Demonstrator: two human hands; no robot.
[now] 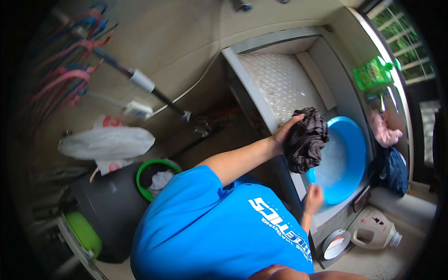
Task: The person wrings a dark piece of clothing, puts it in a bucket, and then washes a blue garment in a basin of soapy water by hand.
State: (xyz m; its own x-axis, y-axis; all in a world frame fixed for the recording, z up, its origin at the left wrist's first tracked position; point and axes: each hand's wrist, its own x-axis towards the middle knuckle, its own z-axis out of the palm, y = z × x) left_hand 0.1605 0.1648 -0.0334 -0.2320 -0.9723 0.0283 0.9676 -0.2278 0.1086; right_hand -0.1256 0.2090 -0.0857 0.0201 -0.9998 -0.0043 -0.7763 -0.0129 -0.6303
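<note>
A bunched, wet-looking dark brown cloth (306,141) is gripped in my left hand (284,134), held above the near edge of the sink. Beside and partly behind the cloth stands a blue plastic basin (356,171) with cloudy, sudsy water (334,157) inside. My right hand (314,200) is blurred at the basin's near rim, its fingers bent. Whether it touches the rim or holds anything, I cannot tell.
The grey sink (246,78) has a textured washboard slope (280,80). A green detergent bottle (372,73), pink cloth (384,129) and dark blue cloth (390,171) line the right. Nearby are a beige jug (372,227), a white bowl (336,245) and a green-rimmed laundry bin (140,182).
</note>
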